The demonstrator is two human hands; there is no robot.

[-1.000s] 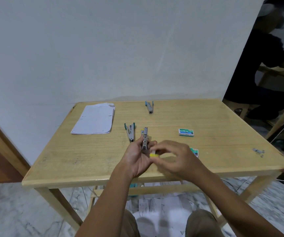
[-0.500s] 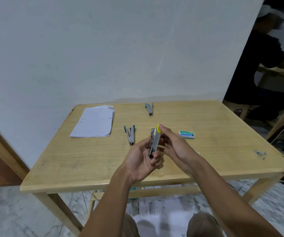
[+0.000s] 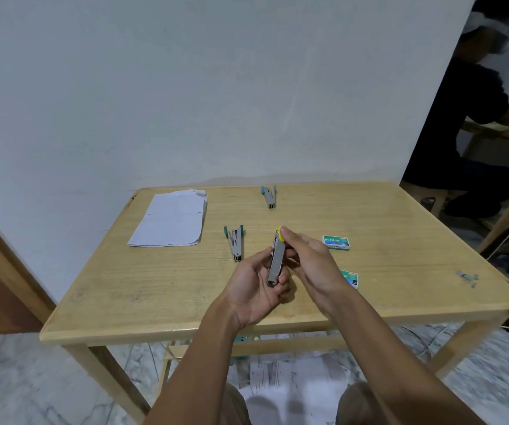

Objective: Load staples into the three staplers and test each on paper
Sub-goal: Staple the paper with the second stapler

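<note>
A metal stapler with a yellow end (image 3: 276, 260) is held above the wooden table (image 3: 155, 289), pointing away from me. My left hand (image 3: 254, 286) cups its near end from below. My right hand (image 3: 305, 260) grips its far, yellow end with thumb and fingers. A green-handled stapler (image 3: 235, 242) lies open on the table left of my hands. A blue-handled stapler (image 3: 269, 196) lies open near the far edge. A stack of white paper (image 3: 171, 219) rests at the far left. One green staple box (image 3: 336, 242) lies right of my hands; another (image 3: 351, 278) is partly hidden by my right wrist.
A few loose staple strips (image 3: 467, 278) lie near the table's right edge. A person in dark clothes (image 3: 468, 118) sits at another table at the right. A white wall stands behind the table. Papers (image 3: 293, 381) lie on the floor under it.
The stapler went from lying low near the table with my right hand over it to being raised and held lengthwise in both hands. It has hardly moved in the last half second.
</note>
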